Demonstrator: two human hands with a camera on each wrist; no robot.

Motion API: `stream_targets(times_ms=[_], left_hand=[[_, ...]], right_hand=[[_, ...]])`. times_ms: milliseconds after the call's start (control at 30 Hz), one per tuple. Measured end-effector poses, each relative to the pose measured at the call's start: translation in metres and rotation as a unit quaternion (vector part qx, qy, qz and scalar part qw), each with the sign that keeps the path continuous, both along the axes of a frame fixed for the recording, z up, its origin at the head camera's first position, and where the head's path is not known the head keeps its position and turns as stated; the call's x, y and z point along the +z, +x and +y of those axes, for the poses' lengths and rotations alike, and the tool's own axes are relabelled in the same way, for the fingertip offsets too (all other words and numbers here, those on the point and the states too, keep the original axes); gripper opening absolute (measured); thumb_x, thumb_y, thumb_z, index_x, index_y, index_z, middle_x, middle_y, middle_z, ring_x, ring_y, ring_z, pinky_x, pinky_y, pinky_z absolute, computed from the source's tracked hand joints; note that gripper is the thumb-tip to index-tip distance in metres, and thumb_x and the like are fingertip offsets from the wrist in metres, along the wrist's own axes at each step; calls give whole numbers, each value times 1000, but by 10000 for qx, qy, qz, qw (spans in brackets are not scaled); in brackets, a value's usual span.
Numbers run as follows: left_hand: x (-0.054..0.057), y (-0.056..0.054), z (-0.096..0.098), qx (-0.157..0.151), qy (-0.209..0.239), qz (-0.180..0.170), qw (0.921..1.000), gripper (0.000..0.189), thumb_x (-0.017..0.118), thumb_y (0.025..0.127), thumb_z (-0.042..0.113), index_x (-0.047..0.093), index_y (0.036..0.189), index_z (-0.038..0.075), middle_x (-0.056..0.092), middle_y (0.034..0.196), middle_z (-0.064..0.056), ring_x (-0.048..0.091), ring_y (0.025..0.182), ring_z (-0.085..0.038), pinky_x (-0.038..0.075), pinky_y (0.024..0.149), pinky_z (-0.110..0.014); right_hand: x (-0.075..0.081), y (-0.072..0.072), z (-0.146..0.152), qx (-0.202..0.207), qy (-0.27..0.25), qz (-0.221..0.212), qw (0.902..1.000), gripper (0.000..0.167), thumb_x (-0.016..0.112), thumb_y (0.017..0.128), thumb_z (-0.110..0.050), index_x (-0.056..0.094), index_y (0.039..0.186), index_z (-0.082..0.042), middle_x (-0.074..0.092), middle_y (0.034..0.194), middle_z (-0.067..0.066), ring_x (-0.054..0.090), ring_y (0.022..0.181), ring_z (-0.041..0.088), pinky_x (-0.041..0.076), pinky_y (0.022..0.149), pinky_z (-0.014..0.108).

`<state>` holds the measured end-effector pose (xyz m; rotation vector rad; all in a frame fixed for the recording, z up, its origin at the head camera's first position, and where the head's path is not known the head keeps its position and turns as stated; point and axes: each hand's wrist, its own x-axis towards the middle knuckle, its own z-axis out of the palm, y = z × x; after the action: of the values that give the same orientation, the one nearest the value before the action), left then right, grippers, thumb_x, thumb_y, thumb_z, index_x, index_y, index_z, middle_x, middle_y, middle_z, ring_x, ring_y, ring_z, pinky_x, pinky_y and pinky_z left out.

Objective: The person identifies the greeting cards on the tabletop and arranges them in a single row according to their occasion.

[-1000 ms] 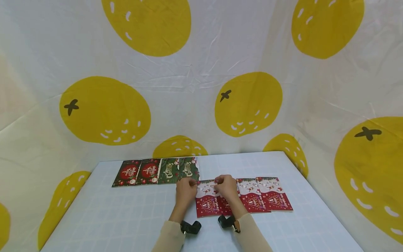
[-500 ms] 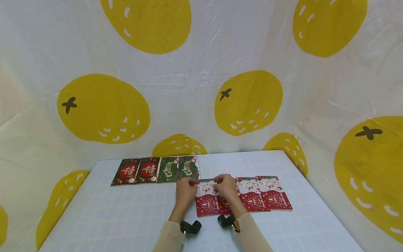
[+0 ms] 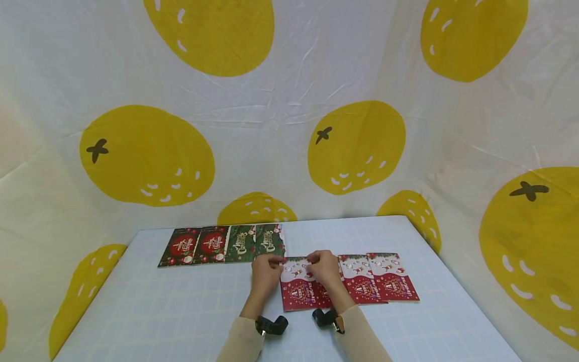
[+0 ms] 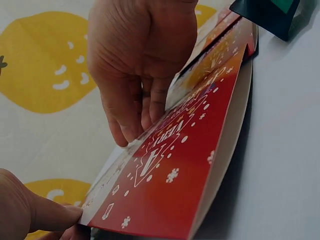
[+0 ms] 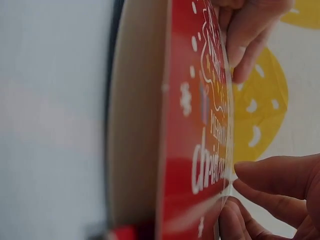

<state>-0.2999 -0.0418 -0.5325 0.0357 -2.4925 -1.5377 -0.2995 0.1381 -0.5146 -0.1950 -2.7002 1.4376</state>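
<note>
Table point(image 3: 199, 311): left hand point(image 3: 265, 274), right hand point(image 3: 324, 267) pinch red card point(image 3: 297, 295), fingers point(image 4: 159, 95) curled.

Farther card row point(image 3: 214, 245) left of nearer card row point(image 3: 363, 284), on table point(image 3: 190, 311).

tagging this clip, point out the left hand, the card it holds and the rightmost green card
left hand point(image 3: 265, 272), head view, back of the hand
held card point(image 3: 298, 287), head view, red lower part
rightmost green card point(image 3: 270, 241), head view, middle, on the lettering
</note>
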Motion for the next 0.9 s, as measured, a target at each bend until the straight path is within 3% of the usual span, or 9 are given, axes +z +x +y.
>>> stream_targets(times_ms=[233, 500, 900], left_hand=[[3, 1, -2, 92, -40, 77, 9999, 22, 71, 79, -11, 81, 93, 3, 72, 81, -7, 65, 72, -16, 55, 65, -36], [6, 1, -4, 127, 154, -1, 9998, 32, 63, 73, -15, 81, 93, 1, 72, 77, -6, 66, 68, -15, 55, 61, -33], [9, 0, -9, 119, 308, -192, 9993, 34, 63, 73, -14, 82, 97, 1, 70, 76, -5, 61, 66, -14, 50, 57, -30]], right_hand=[[-1, -3, 2, 78, -3, 103, 9999, 22, 81, 85, -3, 79, 107, -3, 73, 93, 7, 69, 83, 21, 59, 71, 36], [0, -3, 3, 70, 95, 258, 9996, 23, 83, 81, -1, 79, 105, -1, 74, 86, 6, 69, 82, 23, 56, 81, 47], [0, -5, 5, -104, 77, 113, 9999, 27, 84, 81, -4, 79, 108, -3, 74, 87, 6, 68, 85, 24, 55, 84, 47]])
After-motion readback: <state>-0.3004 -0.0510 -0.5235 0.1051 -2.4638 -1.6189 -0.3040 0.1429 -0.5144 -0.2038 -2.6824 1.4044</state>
